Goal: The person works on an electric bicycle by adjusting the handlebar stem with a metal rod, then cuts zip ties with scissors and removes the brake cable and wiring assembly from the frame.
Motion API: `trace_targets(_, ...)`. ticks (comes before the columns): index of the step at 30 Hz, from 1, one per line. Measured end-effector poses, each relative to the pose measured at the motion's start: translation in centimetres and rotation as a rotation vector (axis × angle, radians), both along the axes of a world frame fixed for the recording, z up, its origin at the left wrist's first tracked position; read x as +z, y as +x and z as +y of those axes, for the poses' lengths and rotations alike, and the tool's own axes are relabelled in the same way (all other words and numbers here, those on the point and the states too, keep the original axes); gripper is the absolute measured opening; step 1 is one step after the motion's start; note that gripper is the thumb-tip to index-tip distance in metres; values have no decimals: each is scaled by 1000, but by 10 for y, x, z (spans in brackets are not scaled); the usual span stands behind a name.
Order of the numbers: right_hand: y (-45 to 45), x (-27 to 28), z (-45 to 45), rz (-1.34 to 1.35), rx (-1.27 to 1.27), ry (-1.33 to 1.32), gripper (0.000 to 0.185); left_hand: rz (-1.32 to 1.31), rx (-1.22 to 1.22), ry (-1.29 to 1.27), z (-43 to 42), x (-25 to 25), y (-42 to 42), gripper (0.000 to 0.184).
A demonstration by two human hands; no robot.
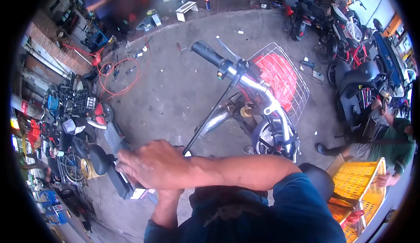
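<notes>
My right forearm crosses in front of my body, and my right hand is at the left with its fingers curled over something hidden beneath them. Below it, my left hand is mostly covered; only the wrist side shows. A thin dark rod runs from near the handlebar grip down to my hands; its lower end is hidden. Beside my right fingers is a long black part with a rounded black pad. Ahead are a chrome handlebar with a black grip and a wire basket holding a red bag.
A seated person at the right has a hand by yellow crates. Parked motorbikes line the right; more bikes and parts stand left. A red hose lies coiled on the floor. A blurred person is at the upper left.
</notes>
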State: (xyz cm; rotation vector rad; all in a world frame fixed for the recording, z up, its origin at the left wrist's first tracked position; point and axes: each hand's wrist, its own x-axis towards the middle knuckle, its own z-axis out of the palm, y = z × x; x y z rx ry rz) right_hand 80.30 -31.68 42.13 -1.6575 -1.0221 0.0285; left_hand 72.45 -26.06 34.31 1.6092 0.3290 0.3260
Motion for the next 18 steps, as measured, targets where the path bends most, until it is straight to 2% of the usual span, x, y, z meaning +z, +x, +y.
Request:
trace_targets(2, 2, 6, 4, 36, 16, -104, 28, 37, 50, -72, -2, 1, 1, 23)
trace_targets(3, 2, 5, 4, 42, 7, -66, 26, 72, 58, -147, -4, 4, 2, 22)
trace_targets(6, 14, -34, 32, -42, 169, -117, 27, 206, 15, -605, -8, 13, -3, 20)
trace_targets(7, 17, -40, 39, 47, 219, -265, 30, 258, -70, -858, -3, 15, -9, 13)
trace_targets(10, 39, -50, 55, 126, 480, -574, 34, 331, -45, -1246, -8, 31, -1, 8)
trace_targets(11, 38, -51, 53, 132, 479, -701, 39, 323, -81, -1301, -10, 31, -3, 8)
trace_targets(14, 22, -39, 20, -22, 163, -437, 47, 305, -121, -1175, -18, 24, -5, 7)
trace_targets(15, 19, -39, 6, -198, -118, -229, 48, 251, -122, -1174, -17, 11, -9, 14)
trace_targets(16, 19, -41, -11, -371, -399, -18, 50, 230, -136, -1285, -12, 4, -11, 18)
trace_targets(18, 18, -61, -46, 259, -897, 528, 46, 162, -175, -1514, -3, -4, -7, 28)
